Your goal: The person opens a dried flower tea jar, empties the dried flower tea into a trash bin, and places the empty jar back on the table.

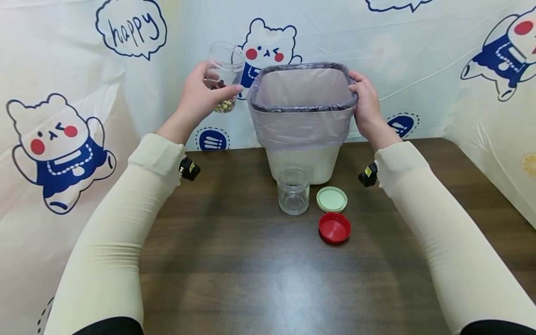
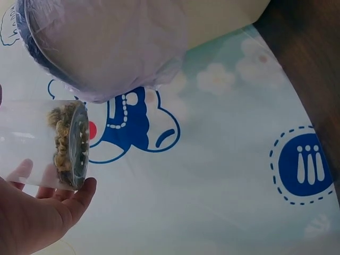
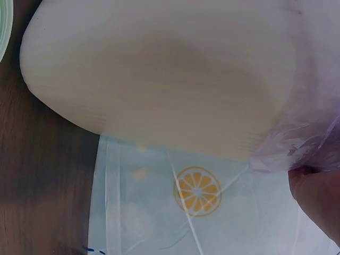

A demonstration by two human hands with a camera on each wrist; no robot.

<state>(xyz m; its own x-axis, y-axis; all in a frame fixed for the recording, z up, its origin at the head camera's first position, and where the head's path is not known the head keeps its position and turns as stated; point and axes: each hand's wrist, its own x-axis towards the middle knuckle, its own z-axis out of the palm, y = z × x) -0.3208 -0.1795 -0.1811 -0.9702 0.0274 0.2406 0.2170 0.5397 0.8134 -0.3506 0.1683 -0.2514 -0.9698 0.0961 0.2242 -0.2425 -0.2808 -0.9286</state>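
My left hand (image 1: 200,95) grips a clear jar (image 1: 229,59) with no lid on, held upright in the air left of the bin. In the left wrist view, small dried yellowish-brown bits (image 2: 65,143), like dried flower buds, lie at the jar's bottom. A cream trash bin (image 1: 303,163) lined with a thin purple-grey bag (image 1: 301,126) stands at the table's back. My right hand (image 1: 367,107) holds the bin's rim on its right side, thumb over the bag's edge; the bin hides some fingers. The bin's floor is out of sight.
In front of the bin stands an open clear glass jar (image 1: 293,197). Right of it lie a pale green lid (image 1: 331,199) and a red lid (image 1: 334,228). A printed curtain (image 1: 427,70) hangs behind the dark wooden table (image 1: 251,279).
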